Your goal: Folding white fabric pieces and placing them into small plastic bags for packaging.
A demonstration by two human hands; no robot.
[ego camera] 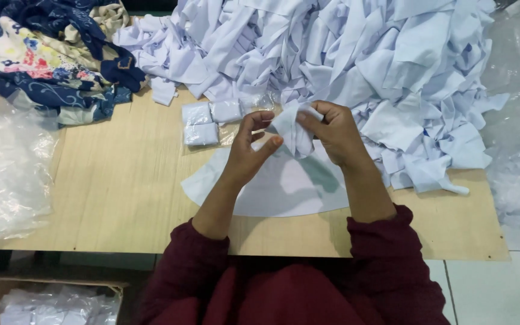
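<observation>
**Currently on the worktop: white cloth pieces, sorted and unsorted**

Head view, one entry per item.

- Left hand: raised above the pale plywood worktop, thumb and fingers pinching the lower edge of a small folded piece of white cloth.
- Right hand: fingers curled and pinched on the same cloth from the other side, at its top.
- Curved white paper pattern sheet: flat on the worktop, directly beneath both hands.
- Three small clear-wrapped white cloth packets: just beyond the left hand.
- Large heap of loose white cloth pieces: far right side.
- Bundle of floral navy fabric: far left corner.
- Crumpled clear plastic sheet: left edge.
- Dark red sleeves: near edge.
</observation>
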